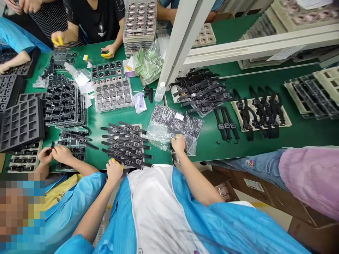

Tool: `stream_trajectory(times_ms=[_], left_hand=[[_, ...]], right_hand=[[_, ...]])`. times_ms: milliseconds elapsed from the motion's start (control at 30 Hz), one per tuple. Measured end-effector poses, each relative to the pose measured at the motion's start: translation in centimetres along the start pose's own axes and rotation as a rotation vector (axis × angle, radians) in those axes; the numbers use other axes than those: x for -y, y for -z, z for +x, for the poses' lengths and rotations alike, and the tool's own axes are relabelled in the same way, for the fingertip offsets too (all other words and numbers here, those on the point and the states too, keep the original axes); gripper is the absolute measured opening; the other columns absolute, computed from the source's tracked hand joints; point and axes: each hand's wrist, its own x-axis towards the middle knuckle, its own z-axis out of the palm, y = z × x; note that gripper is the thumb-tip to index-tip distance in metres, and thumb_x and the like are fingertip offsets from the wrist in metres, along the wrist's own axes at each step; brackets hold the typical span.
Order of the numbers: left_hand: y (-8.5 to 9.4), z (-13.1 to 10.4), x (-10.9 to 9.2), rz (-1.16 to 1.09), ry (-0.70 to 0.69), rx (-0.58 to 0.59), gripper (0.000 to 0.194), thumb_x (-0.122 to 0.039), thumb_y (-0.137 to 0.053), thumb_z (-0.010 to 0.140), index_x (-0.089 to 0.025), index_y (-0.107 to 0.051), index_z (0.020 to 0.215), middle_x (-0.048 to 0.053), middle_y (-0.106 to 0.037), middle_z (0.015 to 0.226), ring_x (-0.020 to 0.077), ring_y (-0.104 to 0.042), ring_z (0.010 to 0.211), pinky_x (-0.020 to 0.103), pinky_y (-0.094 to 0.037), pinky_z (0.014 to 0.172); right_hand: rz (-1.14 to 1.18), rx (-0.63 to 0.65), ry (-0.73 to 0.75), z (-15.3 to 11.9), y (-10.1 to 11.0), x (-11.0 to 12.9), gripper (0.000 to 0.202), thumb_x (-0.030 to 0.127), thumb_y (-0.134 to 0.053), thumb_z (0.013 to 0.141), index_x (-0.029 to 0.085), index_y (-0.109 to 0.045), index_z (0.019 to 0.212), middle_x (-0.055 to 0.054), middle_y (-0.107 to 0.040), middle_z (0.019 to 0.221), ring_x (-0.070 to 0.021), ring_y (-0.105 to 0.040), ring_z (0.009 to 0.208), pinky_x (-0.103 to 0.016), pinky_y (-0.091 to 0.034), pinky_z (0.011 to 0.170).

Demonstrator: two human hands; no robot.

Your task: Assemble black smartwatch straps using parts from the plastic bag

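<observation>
Near the table's front edge, a tray holds several rows of black watches with straps (127, 144). My left hand (114, 170), with yellow finger covers, touches the front left corner of this stack, its fingers bent; whether it grips anything is hidden. To the right lies a clear plastic bag (169, 121) full of black items, with a white label. My right hand (179, 144) is at the bag's front edge with its fingers curled in; the bag's clear film lies around them, and what the fingertips hold is too small to make out.
A clear bottle (160, 92) stands behind the bag, beside a white frame post (178, 46). More watches (203, 90) are piled at the right. A co-worker's hands (57, 154) work close on the left. A person in pink (309, 176) stands at the right.
</observation>
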Motion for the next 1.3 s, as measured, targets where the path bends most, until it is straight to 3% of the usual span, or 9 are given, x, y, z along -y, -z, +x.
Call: stream_trajectory(times_ms=[167, 267, 400, 467, 533, 633, 767, 967, 1300], left_hand=[[-0.7, 0.0, 1.0, -0.063, -0.055, -0.004, 0.036, -0.021, -0.041, 0.098, -0.004, -0.073, 0.101, 0.025, -0.064, 0.106, 0.0381, -0.053, 0.107, 0.045, -0.043, 0.083], [-0.8, -0.1, 2.4, -0.102, -0.057, 0.012, 0.034, -0.015, -0.038, 0.099, -0.008, -0.071, 0.104, 0.022, -0.067, 0.107, 0.0357, -0.057, 0.109, 0.043, -0.045, 0.086], [0.1, -0.4, 4.1, -0.146, -0.008, 0.036, 0.023, -0.015, -0.044, 0.097, -0.013, -0.067, 0.098, 0.019, -0.07, 0.103, 0.0325, -0.064, 0.104, 0.039, -0.048, 0.083], [1.3, -0.6, 4.1, -0.289, 0.102, 0.051, 0.017, -0.019, -0.047, 0.098, -0.015, -0.062, 0.101, 0.017, -0.071, 0.097, 0.0302, -0.068, 0.094, 0.036, -0.05, 0.076], [3.1, -0.9, 3.0, -0.628, 0.146, 0.019, 0.015, -0.022, -0.048, 0.098, -0.016, -0.057, 0.108, 0.013, -0.072, 0.096, 0.0263, -0.07, 0.089, 0.034, -0.053, 0.074], [6.5, -1.6, -0.3, -1.137, -0.096, -0.129, 0.024, -0.023, -0.047, 0.1, -0.018, -0.052, 0.123, 0.011, -0.072, 0.11, 0.022, -0.07, 0.099, 0.036, -0.056, 0.088], [10.6, -2.2, -4.1, -1.27, -0.496, -0.24, 0.046, -0.012, -0.048, 0.094, -0.022, -0.053, 0.139, 0.012, -0.066, 0.131, 0.0232, -0.065, 0.119, 0.042, -0.053, 0.104], [12.1, -2.2, -4.3, -1.202, -0.704, -0.323, 0.059, -0.002, -0.043, 0.09, -0.025, -0.056, 0.143, 0.011, -0.064, 0.134, 0.0233, -0.061, 0.126, 0.041, -0.053, 0.107], [11.9, -2.5, -5.0, -1.164, -0.692, -0.329, 0.058, 0.0, -0.045, 0.089, -0.023, -0.056, 0.14, 0.011, -0.065, 0.129, 0.0223, -0.063, 0.12, 0.038, -0.055, 0.102]], right_hand=[[0.095, 0.084, 0.003, -2.3, 1.1, -0.6, 0.037, 0.021, -0.047, 0.093, 0.002, -0.064, 0.119, -0.028, -0.067, 0.113, -0.0347, -0.061, 0.112, -0.039, -0.043, 0.097], [0.211, 0.183, 0.032, -4.7, 1.3, -0.6, 0.034, 0.025, -0.051, 0.091, 0.008, -0.062, 0.118, -0.02, -0.069, 0.102, -0.031, -0.063, 0.101, -0.037, -0.046, 0.089], [0.447, 0.374, 0.114, -9.4, 1.5, 0.6, 0.03, 0.044, -0.046, 0.094, 0.019, -0.059, 0.105, -0.005, -0.064, 0.082, -0.0219, -0.06, 0.076, -0.03, -0.047, 0.067], [0.555, 0.477, 0.152, -12.4, 1.9, 1.9, 0.033, 0.053, -0.047, 0.093, 0.022, -0.056, 0.101, 0.001, -0.058, 0.072, -0.0173, -0.054, 0.062, -0.026, -0.043, 0.057], [0.685, 0.611, 0.207, -15.4, 2.9, 3.7, 0.04, 0.061, -0.054, 0.088, 0.024, -0.052, 0.103, 0.005, -0.056, 0.069, -0.0137, -0.049, 0.053, -0.024, -0.04, 0.051], [0.929, 0.91, 0.274, -19.3, 4.9, 6.7, 0.046, 0.063, -0.063, 0.085, 0.025, -0.047, 0.104, 0.008, -0.056, 0.067, -0.01, -0.042, 0.046, -0.022, -0.034, 0.045], [0.975, 1.154, 0.303, -21.8, 7.0, 9.3, 0.045, 0.063, -0.066, 0.086, 0.022, -0.049, 0.094, 0.007, -0.054, 0.062, -0.0073, -0.039, 0.043, -0.021, -0.027, 0.04], [1.015, 1.185, 0.242, -21.8, 7.3, 9.1, 0.042, 0.057, -0.071, 0.084, 0.021, -0.049, 0.086, 0.008, -0.052, 0.056, -0.0066, -0.036, 0.04, -0.021, -0.026, 0.038], [1.124, 1.167, 0.256, -21.7, 7.1, 8.4, 0.038, 0.053, -0.07, 0.086, 0.021, -0.051, 0.082, 0.008, -0.049, 0.049, -0.0071, -0.034, 0.038, -0.022, -0.026, 0.04]])
